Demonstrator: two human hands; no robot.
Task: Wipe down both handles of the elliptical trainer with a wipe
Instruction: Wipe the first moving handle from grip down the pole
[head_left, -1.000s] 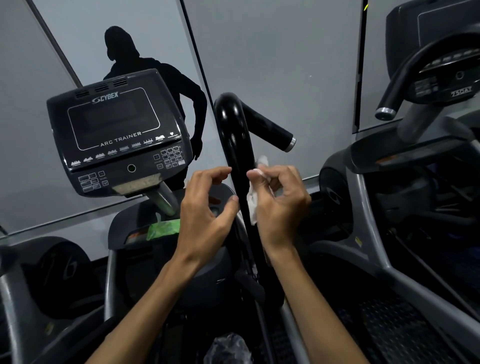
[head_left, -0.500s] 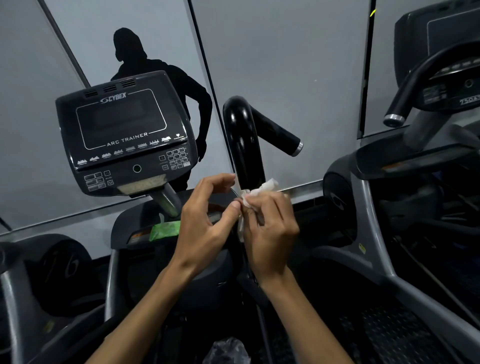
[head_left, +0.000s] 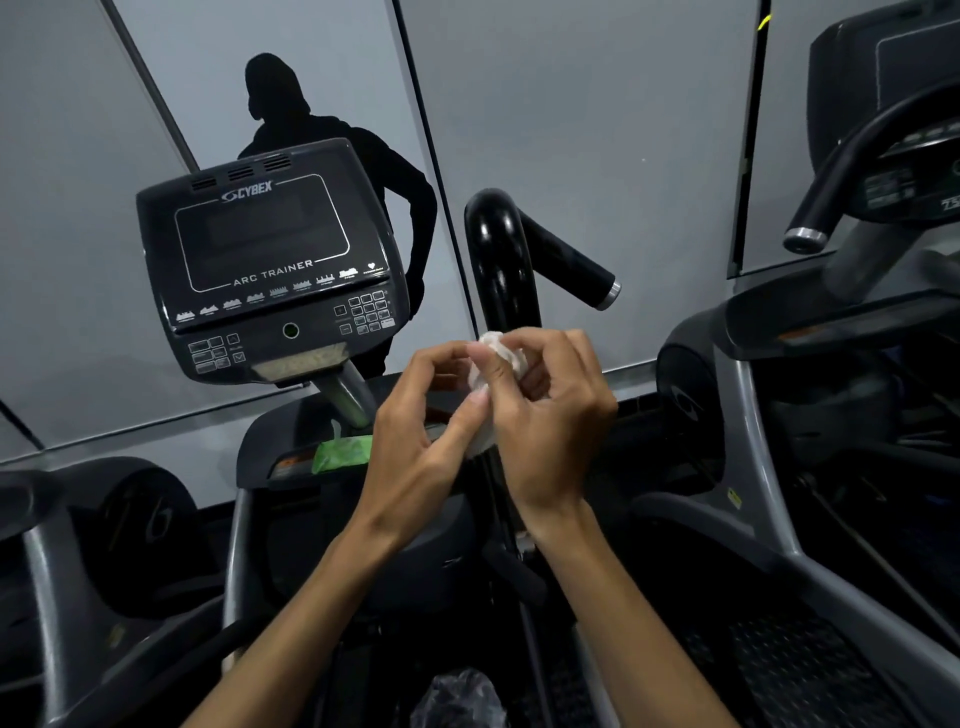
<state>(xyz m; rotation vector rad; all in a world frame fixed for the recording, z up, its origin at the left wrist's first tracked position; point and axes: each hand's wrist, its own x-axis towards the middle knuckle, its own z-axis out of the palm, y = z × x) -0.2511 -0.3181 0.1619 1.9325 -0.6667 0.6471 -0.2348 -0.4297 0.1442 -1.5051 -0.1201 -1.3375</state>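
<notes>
both hands up front, bunching a wipe (head_left: 493, 364) just short of the black handle (head_left: 501, 260). right hand (head_left: 550, 415) curled round the wad, left hand (head_left: 421, 421) pinching its lower edge with thumb and fingertip. not yet on the handle. could easily go wrong here: wadded too tight, so barely any wet face on the bar (streaks), or dropped mid-fumble down by the pedals. green pack (head_left: 343, 453) parked under the console (head_left: 265, 260).
</notes>
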